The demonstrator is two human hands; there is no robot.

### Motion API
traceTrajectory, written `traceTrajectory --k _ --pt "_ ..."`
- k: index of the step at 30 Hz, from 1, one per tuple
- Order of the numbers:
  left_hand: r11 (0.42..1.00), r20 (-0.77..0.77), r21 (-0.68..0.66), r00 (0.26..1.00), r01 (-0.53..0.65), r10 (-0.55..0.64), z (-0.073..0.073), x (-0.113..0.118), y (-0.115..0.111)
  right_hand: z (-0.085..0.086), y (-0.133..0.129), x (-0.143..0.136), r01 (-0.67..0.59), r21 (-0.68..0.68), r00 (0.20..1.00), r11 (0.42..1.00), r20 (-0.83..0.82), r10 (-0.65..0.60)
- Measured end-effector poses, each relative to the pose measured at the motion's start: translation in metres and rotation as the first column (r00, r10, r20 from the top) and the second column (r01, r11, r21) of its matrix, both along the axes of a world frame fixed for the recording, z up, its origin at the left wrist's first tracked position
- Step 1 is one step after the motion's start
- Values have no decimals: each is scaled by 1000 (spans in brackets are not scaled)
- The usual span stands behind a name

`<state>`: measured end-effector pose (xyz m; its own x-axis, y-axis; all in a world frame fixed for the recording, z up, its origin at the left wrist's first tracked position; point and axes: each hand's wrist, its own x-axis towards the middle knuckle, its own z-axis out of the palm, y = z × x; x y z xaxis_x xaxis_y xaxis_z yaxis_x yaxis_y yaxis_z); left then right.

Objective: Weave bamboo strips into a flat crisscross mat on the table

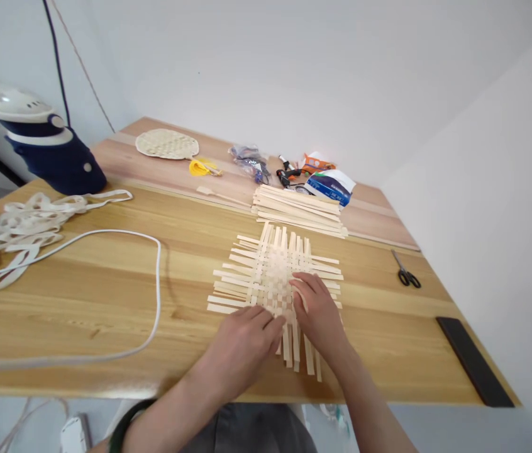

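Observation:
A loosely woven mat (pixel 273 277) of pale flat strips, bamboo or wood by the look, lies on the table before me, its loose ends sticking out on all sides. At its lower left edge, my left hand (pixel 247 340) is closed, with fingers curled against the strips; the fingertips are partly hidden. My right hand (pixel 317 308) rests on the right part of the weave. Its fingers are bent, and a gap shows between thumb and fingertips. Just behind the mat is a stack of loose strips (pixel 299 211).
Scissors (pixel 406 274) and a black bar (pixel 473 362) lie to the right. At the back are a round woven fan (pixel 166 144), yellow cord (pixel 202 167), a glue gun (pixel 286 176) and a blue packet (pixel 329 187). White cable (pixel 158 283), tangled ribbon (pixel 30 226) and a blue-white appliance (pixel 53 151) occupy the left.

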<state>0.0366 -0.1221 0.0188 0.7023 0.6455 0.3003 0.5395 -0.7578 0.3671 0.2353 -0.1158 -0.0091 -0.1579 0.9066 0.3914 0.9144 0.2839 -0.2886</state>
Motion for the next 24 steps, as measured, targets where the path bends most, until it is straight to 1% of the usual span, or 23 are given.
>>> traceTrajectory --k 3,5,7,9,12,14,17,19,21,24 --pt "997 -10 34 997 -71 72 -7 26 29 -11 30 -3 51 -27 999 998 -17 -51" --pt "984 -56 75 985 -161 166 -16 42 48 -18 47 -4 107 -43 994 993 -12 -108" --pt "965 -126 95 958 -246 256 -27 52 63 -26 58 -4 143 -46 990 989 -4 -143" --pt "953 -196 93 933 -289 302 -37 56 70 -34 65 -5 139 -25 990 990 1 -139" --pt "951 -229 93 923 -296 309 -48 53 70 -43 67 -5 93 45 996 995 1 -93" --pt "944 -217 109 920 -311 327 -51 49 64 -46 67 -5 45 85 999 995 3 -46" --pt "931 -201 143 911 -337 360 -48 43 57 -44 69 -6 -38 99 999 994 28 36" --pt "933 -176 154 920 -325 350 -45 38 55 -40 70 -8 -65 92 997 994 50 61" --pt "937 -133 136 932 -321 338 -43 31 57 -36 71 -11 -63 87 996 994 66 57" --pt "921 -64 86 921 -380 385 -43 21 66 -35 70 -16 -28 115 998 993 63 20"
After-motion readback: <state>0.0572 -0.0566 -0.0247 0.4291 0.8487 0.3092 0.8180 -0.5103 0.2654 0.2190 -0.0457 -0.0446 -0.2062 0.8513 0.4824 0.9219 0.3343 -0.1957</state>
